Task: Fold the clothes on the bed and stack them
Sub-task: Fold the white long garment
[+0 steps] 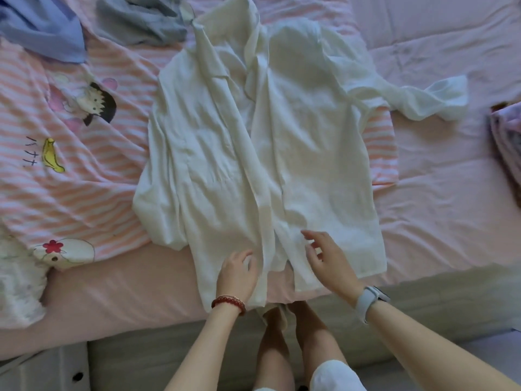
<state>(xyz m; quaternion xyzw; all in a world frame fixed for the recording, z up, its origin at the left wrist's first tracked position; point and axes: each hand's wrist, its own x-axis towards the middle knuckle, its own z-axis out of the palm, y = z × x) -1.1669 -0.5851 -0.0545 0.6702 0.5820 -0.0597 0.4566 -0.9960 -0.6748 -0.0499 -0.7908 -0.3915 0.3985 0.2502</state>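
Both hands worked at the near hem of a white shirt (262, 153) spread front-up on the pink bed (451, 193). Left hand (238, 275), red bead bracelet (228, 301) at its wrist, lay on the left front panel with fingers curled into the cloth. Right hand (328, 262), with a pale watch (368, 301), hovered fingers spread and loose above the right panel, holding nothing. A pink striped garment (70, 153) lay to the left, touching the shirt.

Your left hand (238, 273) lowered palm down, fingers curled at the tips, your right hand (327, 259) raised beside it, fingers loosely spread, both forearms reaching forward
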